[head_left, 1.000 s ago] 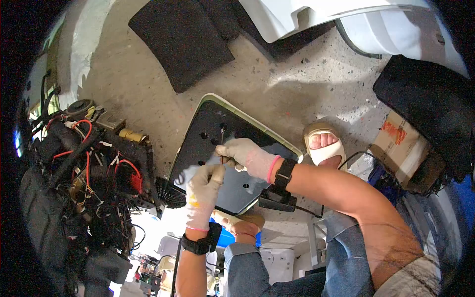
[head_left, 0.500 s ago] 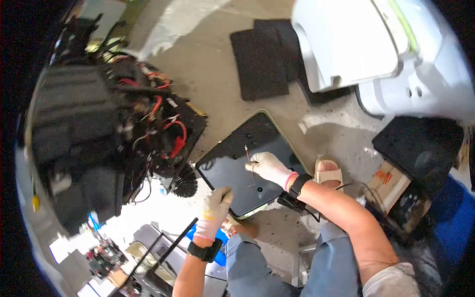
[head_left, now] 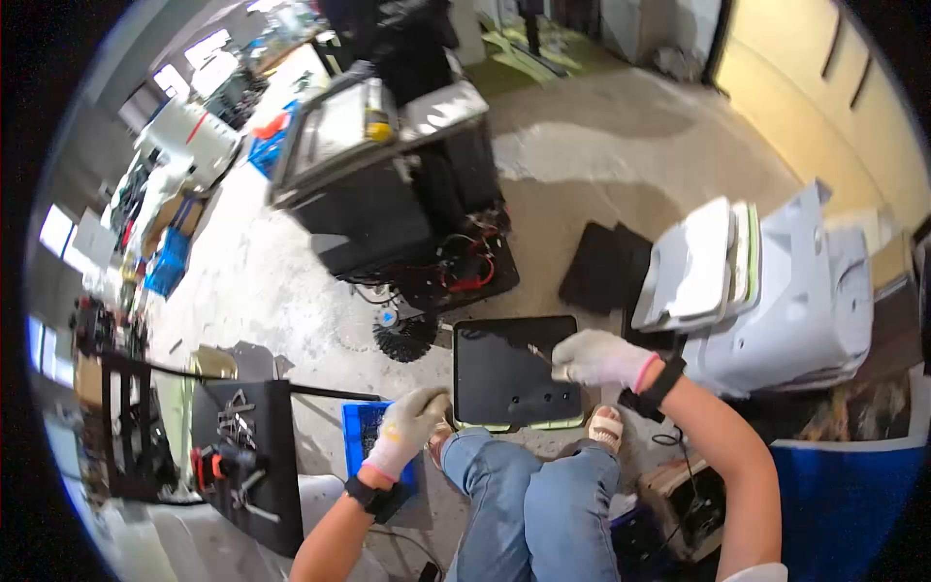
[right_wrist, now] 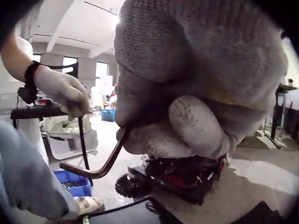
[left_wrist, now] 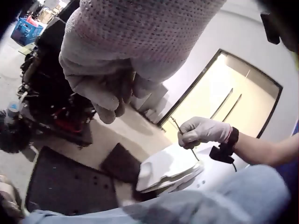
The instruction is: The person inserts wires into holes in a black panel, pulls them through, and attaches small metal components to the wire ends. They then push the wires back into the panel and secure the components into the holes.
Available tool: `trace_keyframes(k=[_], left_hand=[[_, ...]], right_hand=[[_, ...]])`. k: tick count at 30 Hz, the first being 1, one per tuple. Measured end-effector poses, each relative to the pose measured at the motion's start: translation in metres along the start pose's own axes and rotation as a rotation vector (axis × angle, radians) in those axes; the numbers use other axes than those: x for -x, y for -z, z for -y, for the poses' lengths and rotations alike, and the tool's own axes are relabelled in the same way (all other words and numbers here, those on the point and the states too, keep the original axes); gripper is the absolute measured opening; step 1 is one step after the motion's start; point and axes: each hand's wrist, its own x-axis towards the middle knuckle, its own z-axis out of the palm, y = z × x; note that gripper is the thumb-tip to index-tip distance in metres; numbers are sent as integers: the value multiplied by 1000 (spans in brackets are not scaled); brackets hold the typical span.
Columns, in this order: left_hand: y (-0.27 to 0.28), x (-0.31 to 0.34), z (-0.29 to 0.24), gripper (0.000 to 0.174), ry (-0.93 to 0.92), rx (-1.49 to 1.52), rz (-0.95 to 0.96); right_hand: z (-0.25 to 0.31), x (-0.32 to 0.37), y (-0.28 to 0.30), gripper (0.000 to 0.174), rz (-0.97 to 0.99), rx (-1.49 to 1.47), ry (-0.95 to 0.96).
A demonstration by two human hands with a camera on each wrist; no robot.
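Both hands wear whitish knit gloves. My right hand (head_left: 603,359), held above the black panel (head_left: 495,373), grips an L-shaped hex key (right_wrist: 110,163). The key's bent short arm sticks out below the curled fingers in the right wrist view; its other end shows beyond the hand in the left wrist view. Beside the panel, my left hand (head_left: 412,425) overlaps the blue bin (head_left: 351,448) in the head view. Its fingers (left_wrist: 100,95) are bent together with the tips close; I cannot tell whether something small is between them. The panel lies on the floor in front of my feet, with several holes in it.
A black machine with exposed red wiring (head_left: 475,272) stands beyond the panel, next to a round black brush (head_left: 405,339). White plastic shells (head_left: 766,310) and dark mats (head_left: 593,267) are at the right. Tools lie on a black surface (head_left: 276,504) at the left.
The hands were together at the hex key over the panel; my left hand has moved away left to the bin. My right hand keeps the key. The head view has swung up and away.
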Motion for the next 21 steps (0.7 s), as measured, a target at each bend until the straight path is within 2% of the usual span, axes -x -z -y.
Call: trace_keyframes(k=[1,2,3,4,5,6,7,8,9,11,13,14,15,17,18,19,21], left_hand=[[-1,5,-11,29,46,178,60],[-5,12,-26,35,-83,250,51],[-4,21,-48,40,2,397,123],[-4,33,-65,44,-97,517,139],[6,46,-90,47,-42,522,248],[-5,51,-80,45,-166,602,237],[-9,63,-80,36,-281,619,210],[-6,76,-83,24,-224,578,233],[3,95,-90,19,-229,552,174],[0,114,-72,19,-260,601,174],[8,132,-47,20,-151,671,174],[15,140,-31,23,-102,682,103],[3,138,5,24,-113,515,-85],[6,151,62,26,139,684,-116],[2,159,96,27,218,676,-142],[-8,169,135,29,298,666,-166],[-42,182,229,30,620,598,-109]], right_hand=[[22,13,6,30,13,1,28],[41,26,10,29,34,1,43],[60,36,14,29,58,0,57],[81,50,20,29,108,-1,34],[105,63,25,29,162,-3,12],[126,71,26,30,159,122,74],[130,76,12,31,115,123,115],[154,85,14,31,123,179,124],[167,90,8,31,146,217,120],[179,98,-9,29,138,209,116],[205,110,-19,27,159,301,106],[216,114,-24,28,203,383,54],[223,118,-29,28,245,465,-5],[213,127,-41,28,212,429,45],[205,131,-47,27,205,317,-31],[217,138,-43,27,169,305,-6],[202,143,-48,33,175,379,-49]])
